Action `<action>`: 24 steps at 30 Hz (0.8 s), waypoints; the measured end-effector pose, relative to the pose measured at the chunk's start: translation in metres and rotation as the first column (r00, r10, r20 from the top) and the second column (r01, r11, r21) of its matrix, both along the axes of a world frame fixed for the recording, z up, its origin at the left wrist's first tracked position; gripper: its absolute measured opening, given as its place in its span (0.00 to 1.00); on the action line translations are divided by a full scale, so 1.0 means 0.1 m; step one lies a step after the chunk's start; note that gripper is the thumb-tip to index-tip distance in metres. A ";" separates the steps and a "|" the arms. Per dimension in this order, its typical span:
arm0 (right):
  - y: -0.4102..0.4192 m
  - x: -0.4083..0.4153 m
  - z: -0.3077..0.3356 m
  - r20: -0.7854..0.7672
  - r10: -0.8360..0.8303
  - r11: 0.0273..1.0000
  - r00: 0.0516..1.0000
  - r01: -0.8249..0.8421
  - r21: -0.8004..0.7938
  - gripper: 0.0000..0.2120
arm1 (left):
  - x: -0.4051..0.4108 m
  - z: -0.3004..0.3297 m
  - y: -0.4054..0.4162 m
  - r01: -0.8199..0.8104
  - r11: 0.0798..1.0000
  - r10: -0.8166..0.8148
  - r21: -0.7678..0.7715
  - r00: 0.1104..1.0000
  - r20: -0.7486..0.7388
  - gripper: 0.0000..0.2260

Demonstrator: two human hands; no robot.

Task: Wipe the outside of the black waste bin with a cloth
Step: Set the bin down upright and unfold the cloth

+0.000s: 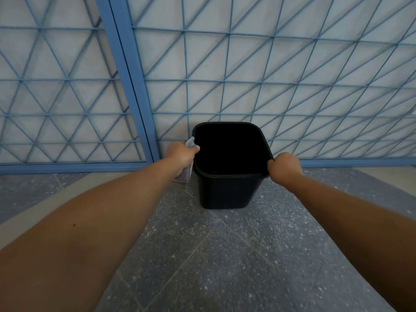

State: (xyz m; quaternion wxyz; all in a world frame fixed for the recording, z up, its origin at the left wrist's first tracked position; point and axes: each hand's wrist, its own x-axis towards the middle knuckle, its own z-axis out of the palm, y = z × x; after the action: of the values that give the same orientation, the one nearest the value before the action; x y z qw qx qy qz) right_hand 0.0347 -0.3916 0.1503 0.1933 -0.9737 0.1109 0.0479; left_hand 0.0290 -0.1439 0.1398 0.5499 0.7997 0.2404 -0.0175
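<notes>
The black waste bin [227, 190] stands upright on the floor, close to a blue grille, with a dark, empty-looking inside. My left hand [181, 155] is at the bin's left rim, closed on a pale grey cloth [185, 173] pressed against the bin's left outer wall; the thumb lies over the rim. A corner of the cloth sticks up above the hand and the rest hangs below it. My right hand [285, 167] grips the rim at the bin's near right corner.
A blue metal grille [225, 86] over pale panels rises right behind the bin, with a thick blue post [128, 82] to the left. The floor [225, 255] is speckled grey stone tile with lighter bands at both sides.
</notes>
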 end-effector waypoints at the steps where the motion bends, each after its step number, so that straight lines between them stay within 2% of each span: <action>1: 0.00 0.02 -0.01 0.008 -0.001 1.000 1.000 0.001 0.001 0.16 | 0.03 -0.02 0.00 0.005 1.000 -0.005 0.006 1.000 0.002 0.20; 5: 0.01 0.11 -0.07 0.036 -0.058 0.994 0.998 0.055 0.094 0.09 | 0.08 -0.05 0.04 0.021 1.000 -0.021 -0.009 1.000 0.016 0.22; 9: 0.01 0.17 -0.12 0.052 -0.080 0.986 0.995 0.072 0.148 0.10 | 0.08 -0.07 0.09 0.056 0.997 -0.056 -0.046 0.998 -0.005 0.27; 10: 0.01 0.17 -0.13 0.047 -0.065 0.992 0.997 0.060 0.112 0.12 | 0.06 -0.07 0.11 0.065 0.997 -0.066 -0.041 0.998 -0.015 0.28; 12: 0.06 0.14 -0.13 0.036 0.006 0.997 0.999 -0.003 -0.081 0.21 | 0.03 -0.06 0.15 0.083 0.996 -0.083 -0.012 0.996 -0.021 0.28; 13: 0.11 0.10 -0.10 0.097 0.026 0.988 0.995 -0.011 -0.153 0.24 | -0.01 -0.05 0.19 0.101 0.995 -0.101 0.018 0.995 -0.016 0.27; 14: 0.19 0.06 -0.04 0.186 0.027 0.987 0.982 0.003 -0.161 0.25 | -0.04 -0.02 0.24 0.131 0.990 -0.130 0.057 0.991 -0.010 0.25; 16: 0.43 -0.01 0.11 0.381 0.094 0.993 0.920 -0.060 -0.101 0.21 | -0.11 0.05 0.37 0.195 0.969 -0.197 0.155 0.980 0.001 0.18; 17: 0.58 -0.04 0.19 0.398 0.130 0.991 0.908 -0.132 -0.022 0.19 | -0.15 0.10 0.44 0.210 0.956 -0.216 0.205 0.976 0.005 0.18; 18: 0.76 -0.10 0.30 0.350 0.150 0.973 0.925 -0.201 0.114 0.19 | -0.20 0.15 0.50 0.210 0.944 -0.222 0.254 0.975 0.017 0.19; 19: 0.95 -0.14 0.35 0.230 0.161 0.924 0.960 -0.229 0.306 0.22 | -0.25 0.20 0.55 0.196 0.934 -0.220 0.300 0.974 0.048 0.19; 20: 1.13 -0.21 0.41 0.049 0.174 0.840 0.983 -0.175 0.514 0.26 | -0.31 0.24 0.58 0.175 0.925 -0.219 0.338 0.971 0.095 0.20; 21: 1.30 -0.28 0.45 -0.145 0.203 0.747 0.968 -0.057 0.663 0.30 | -0.38 0.28 0.61 0.158 0.916 -0.227 0.369 0.962 0.151 0.20; 22: 1.46 -0.33 0.46 -0.289 0.242 0.663 0.926 0.060 0.746 0.35 | -0.46 0.32 0.63 0.158 0.906 -0.251 0.393 0.948 0.198 0.20; 24: 1.70 -0.38 0.43 -0.393 0.288 0.540 0.873 0.191 0.820 0.40 | -0.63 0.36 0.64 0.207 0.873 -0.341 0.442 0.906 0.250 0.20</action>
State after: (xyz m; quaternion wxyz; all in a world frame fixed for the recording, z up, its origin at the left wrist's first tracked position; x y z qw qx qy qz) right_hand -0.0034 -0.2216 0.1930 0.5996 -0.7175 0.0907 0.3426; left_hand -0.0345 -0.0800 0.1754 0.3954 0.9142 0.0290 0.0836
